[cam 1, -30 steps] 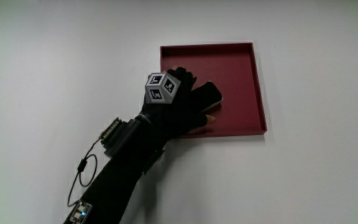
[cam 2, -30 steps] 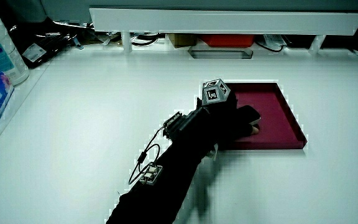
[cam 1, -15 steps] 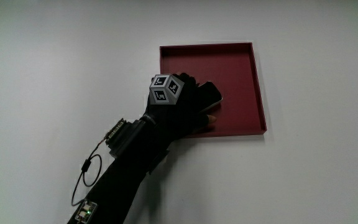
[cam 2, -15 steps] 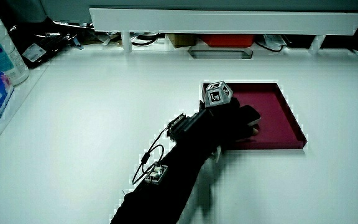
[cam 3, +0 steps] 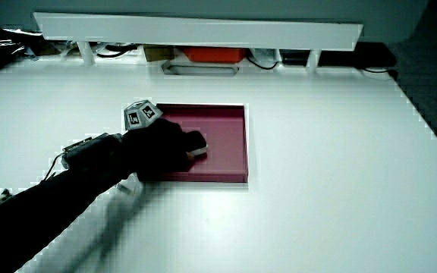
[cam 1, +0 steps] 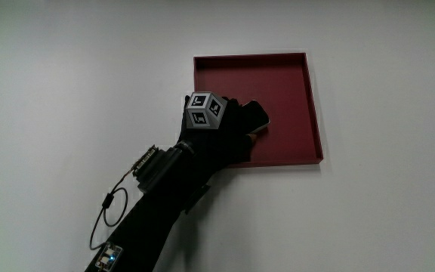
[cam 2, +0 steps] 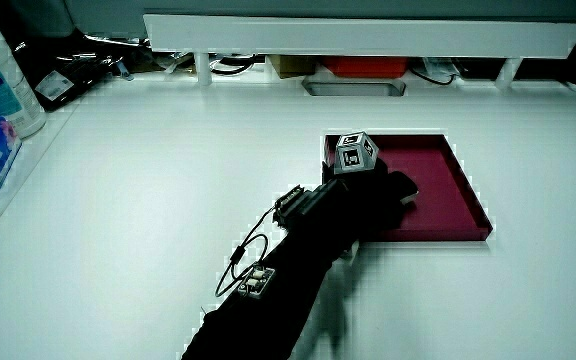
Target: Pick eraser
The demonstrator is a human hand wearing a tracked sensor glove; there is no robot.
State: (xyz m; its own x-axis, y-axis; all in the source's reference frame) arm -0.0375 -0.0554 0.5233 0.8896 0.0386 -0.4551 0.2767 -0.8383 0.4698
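The hand (cam 1: 229, 132) covers most of the eraser (cam 1: 257, 116) in the red tray (cam 1: 293, 83), only one dark end peeking out. Forearm (cam 1: 146, 227) runs off the picture's edge

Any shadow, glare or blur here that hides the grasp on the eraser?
Main view: even light, no glare; the hand covers most of the dark eraser in the red tray. In both side views the black glove and eraser merge, and the forearm looks smeared.

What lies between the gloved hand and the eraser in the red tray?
Nothing: the hand is closed on the dark eraser inside the tray, as the main view shows.
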